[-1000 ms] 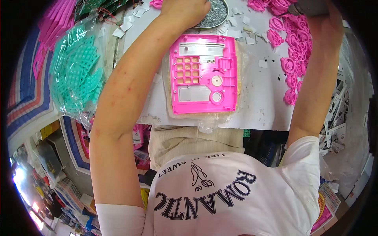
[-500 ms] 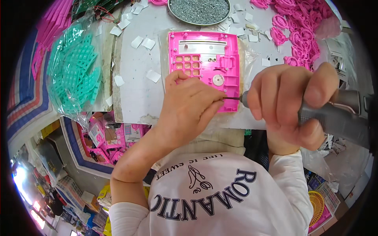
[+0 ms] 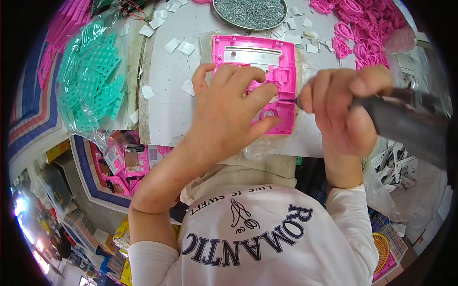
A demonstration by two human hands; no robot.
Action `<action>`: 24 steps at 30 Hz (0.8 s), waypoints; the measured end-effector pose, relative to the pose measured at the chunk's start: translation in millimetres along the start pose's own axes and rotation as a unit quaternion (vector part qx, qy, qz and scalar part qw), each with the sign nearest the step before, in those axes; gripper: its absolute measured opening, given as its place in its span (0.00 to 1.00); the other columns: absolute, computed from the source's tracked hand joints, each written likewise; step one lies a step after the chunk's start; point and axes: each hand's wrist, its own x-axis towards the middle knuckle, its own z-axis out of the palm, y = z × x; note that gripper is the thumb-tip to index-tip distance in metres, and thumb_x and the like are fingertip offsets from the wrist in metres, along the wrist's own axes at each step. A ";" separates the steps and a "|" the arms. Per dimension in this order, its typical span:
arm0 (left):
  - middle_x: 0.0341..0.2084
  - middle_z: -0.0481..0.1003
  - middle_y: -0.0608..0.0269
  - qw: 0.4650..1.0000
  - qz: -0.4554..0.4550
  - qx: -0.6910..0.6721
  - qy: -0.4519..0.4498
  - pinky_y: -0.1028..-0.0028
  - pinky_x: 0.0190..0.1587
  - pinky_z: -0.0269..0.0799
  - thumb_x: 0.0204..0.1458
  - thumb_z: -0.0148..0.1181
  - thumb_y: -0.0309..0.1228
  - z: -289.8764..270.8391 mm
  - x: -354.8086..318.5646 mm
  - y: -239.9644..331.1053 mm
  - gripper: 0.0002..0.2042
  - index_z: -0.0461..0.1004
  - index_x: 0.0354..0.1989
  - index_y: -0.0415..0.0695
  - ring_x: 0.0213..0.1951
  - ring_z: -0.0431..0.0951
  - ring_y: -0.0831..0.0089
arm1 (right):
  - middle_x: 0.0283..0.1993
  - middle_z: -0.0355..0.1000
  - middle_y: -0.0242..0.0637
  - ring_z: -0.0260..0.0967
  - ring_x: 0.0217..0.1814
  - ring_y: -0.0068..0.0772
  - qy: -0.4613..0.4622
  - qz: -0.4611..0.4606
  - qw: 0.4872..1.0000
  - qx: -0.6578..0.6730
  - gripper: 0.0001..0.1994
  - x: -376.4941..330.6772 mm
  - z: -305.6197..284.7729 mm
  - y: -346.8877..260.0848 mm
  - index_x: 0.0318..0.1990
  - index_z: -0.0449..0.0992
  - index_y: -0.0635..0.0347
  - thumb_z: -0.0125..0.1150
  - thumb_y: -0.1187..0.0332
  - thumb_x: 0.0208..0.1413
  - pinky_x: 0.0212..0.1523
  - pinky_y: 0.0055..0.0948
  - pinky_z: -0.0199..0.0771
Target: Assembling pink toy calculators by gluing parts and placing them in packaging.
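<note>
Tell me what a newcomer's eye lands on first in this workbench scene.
The bright pink plastic panel at the middle of the white table stands out first, with the left hand pressed flat on it. Just right of it, the right hand grips a dark power screwdriver angled toward the panel's edge. A bag of teal plastic grids lies at the left, and a round tray of screws sits at the top.

Bright, even overhead light; the white desk is near washed out, shadows soft and short. Strong fisheye bend, black vignette at the corners. The dark tool in the right hand is blurred, close to the lens. Lower-left rim glares and smears.
</note>
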 end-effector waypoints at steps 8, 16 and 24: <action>0.47 0.74 0.68 0.993 0.033 0.092 -0.065 0.45 0.63 0.49 0.45 0.70 0.42 3.7 -4.0 -12.3 0.14 0.81 0.39 0.55 0.50 0.72 0.67 | 0.22 0.64 0.32 0.60 0.21 0.25 0.000 -0.024 0.996 -0.085 0.11 -4.8 -11.0 37.4 0.44 0.65 0.59 0.61 0.73 0.59 0.24 0.30 0.66; 0.42 0.75 0.69 0.988 0.045 0.132 -0.058 0.42 0.64 0.52 0.44 0.68 0.44 6.7 -5.8 -10.9 0.11 0.84 0.33 0.55 0.50 0.71 0.67 | 0.21 0.64 0.32 0.61 0.19 0.27 -0.150 -0.010 0.981 -0.121 0.13 3.7 -18.2 38.6 0.41 0.65 0.60 0.67 0.73 0.56 0.23 0.32 0.66; 0.43 0.75 0.59 0.997 -0.005 -0.064 0.037 0.55 0.58 0.67 0.49 0.68 0.34 -30.2 8.1 -56.2 0.11 0.81 0.40 0.46 0.51 0.74 0.57 | 0.20 0.59 0.24 0.56 0.21 0.22 -0.068 -0.036 0.997 -0.010 0.21 20.6 -41.8 -8.2 0.56 0.64 0.55 0.64 0.58 0.61 0.20 0.28 0.54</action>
